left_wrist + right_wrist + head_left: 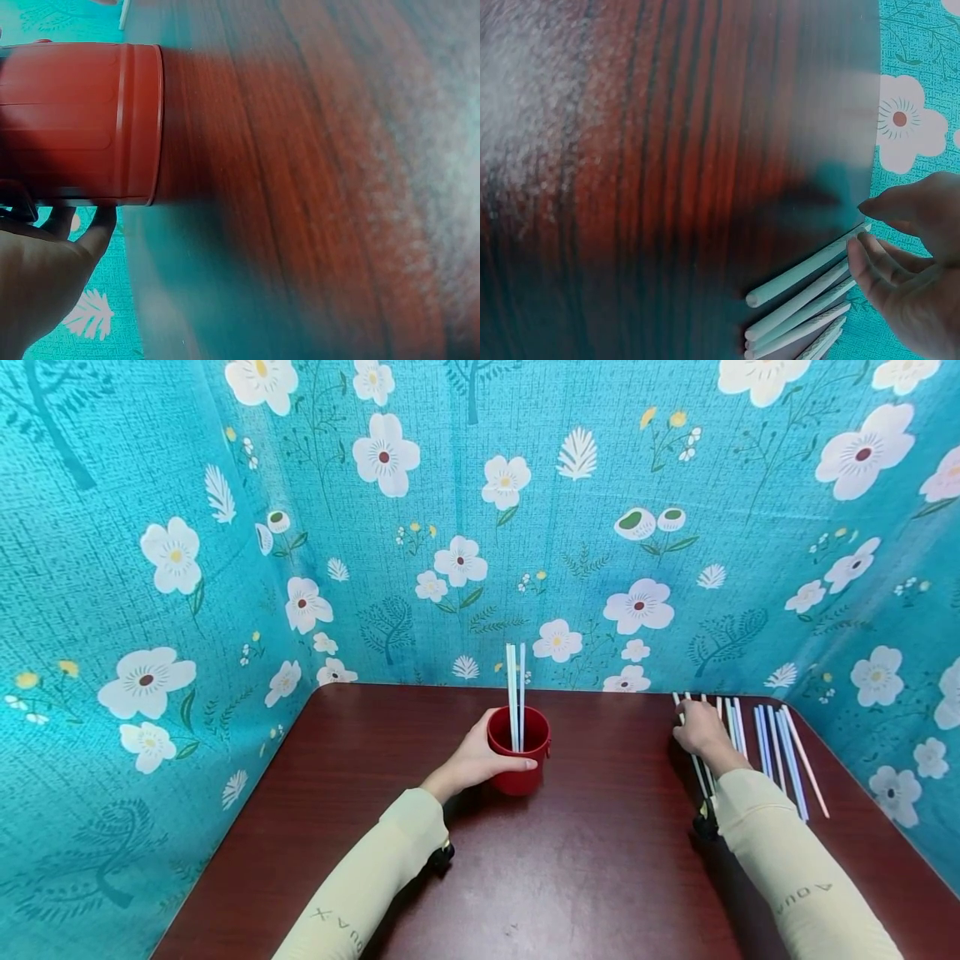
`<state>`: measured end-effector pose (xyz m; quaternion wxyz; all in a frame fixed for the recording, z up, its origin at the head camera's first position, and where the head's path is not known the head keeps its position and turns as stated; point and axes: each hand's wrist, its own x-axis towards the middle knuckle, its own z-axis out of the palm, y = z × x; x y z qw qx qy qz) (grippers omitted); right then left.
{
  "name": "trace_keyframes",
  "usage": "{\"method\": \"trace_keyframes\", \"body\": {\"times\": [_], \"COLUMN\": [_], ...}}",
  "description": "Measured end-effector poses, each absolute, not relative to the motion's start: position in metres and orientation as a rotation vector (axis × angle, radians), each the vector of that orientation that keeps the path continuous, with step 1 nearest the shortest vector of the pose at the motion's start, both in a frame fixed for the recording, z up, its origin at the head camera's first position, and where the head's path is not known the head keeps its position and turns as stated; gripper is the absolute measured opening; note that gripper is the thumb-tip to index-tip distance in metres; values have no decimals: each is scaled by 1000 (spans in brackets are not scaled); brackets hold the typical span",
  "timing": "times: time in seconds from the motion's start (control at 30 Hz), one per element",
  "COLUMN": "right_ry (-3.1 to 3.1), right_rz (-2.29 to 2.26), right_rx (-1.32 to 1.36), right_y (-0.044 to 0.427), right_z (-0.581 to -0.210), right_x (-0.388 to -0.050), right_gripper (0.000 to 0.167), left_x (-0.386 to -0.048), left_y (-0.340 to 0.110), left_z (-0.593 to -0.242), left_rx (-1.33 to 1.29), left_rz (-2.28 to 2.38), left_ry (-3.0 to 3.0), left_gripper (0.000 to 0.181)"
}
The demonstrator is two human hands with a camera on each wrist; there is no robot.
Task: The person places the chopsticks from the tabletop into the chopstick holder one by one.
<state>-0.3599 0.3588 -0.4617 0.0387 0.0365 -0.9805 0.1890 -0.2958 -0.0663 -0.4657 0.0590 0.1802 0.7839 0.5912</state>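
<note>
A small red bucket stands upright on the table, with a few pale straws sticking up out of it. My left hand grips the bucket from its left side, thumb across the front near the rim. The left wrist view shows the bucket sideways, with fingers against its wall. Over at the right, my right hand is at the far ends of a row of thin pale straws. In the right wrist view its thumb and fingers stand apart around the end of the outermost straw.
More straws, bluish, white and pinkish, lie side by side along the right part of the dark red-brown table. Beyond the table's back and side edges hangs a turquoise flowered cloth.
</note>
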Motion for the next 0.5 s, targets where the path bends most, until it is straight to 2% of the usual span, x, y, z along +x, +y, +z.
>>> {"method": "trace_keyframes", "body": {"times": [0.3,0.5], "right_ry": [-3018,-3039], "right_rz": [547,559], "right_rx": [41,15], "right_y": [361,363], "right_z": [-464,-466], "right_x": [-360,-363], "right_gripper": [43,41], "left_x": [-294,-294], "left_y": [-66,-67], "left_z": [-466,-464], "left_rx": [555,563], "left_rz": [1794,1796], "left_ry": [2369,2372], "left_gripper": [85,84]}}
